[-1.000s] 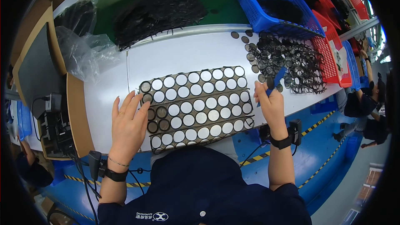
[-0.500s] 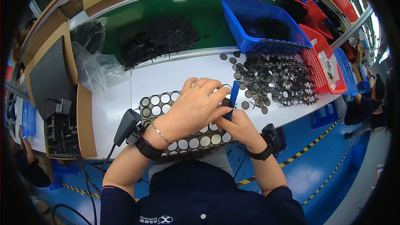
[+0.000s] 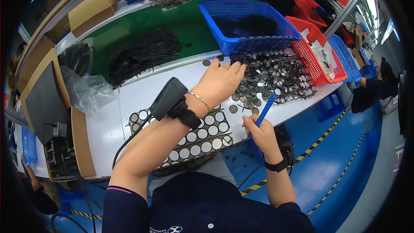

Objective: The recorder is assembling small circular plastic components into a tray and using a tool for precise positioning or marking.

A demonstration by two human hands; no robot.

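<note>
My left hand (image 3: 222, 79) reaches out over the near edge of a pile of small dark round discs (image 3: 252, 97), fingers apart, with nothing visible in them. Their tips stop just left of the heap, and the palm side is hidden. In my right hand (image 3: 262, 136) is a slim blue stick-like tool (image 3: 265, 110), pointing up and away; its lower end is hidden by the fingers. Close to me lies a dark sheet with rows of round holes (image 3: 190, 145), white showing through them. My left forearm covers part of this sheet.
Dark perforated webbing (image 3: 293, 71) lies tangled behind the discs. A blue basket (image 3: 224, 45) and a red basket (image 3: 321, 71) stand beyond. Black strips (image 3: 142, 56) are heaped on the green surface (image 3: 189, 26). A cardboard box (image 3: 82, 142) and clear plastic bag (image 3: 88, 88) are at left.
My left hand has left the holed sheet and moved away and to the right, to the disc pile. My right hand has drawn right, off the sheet, still holding the blue tool.
</note>
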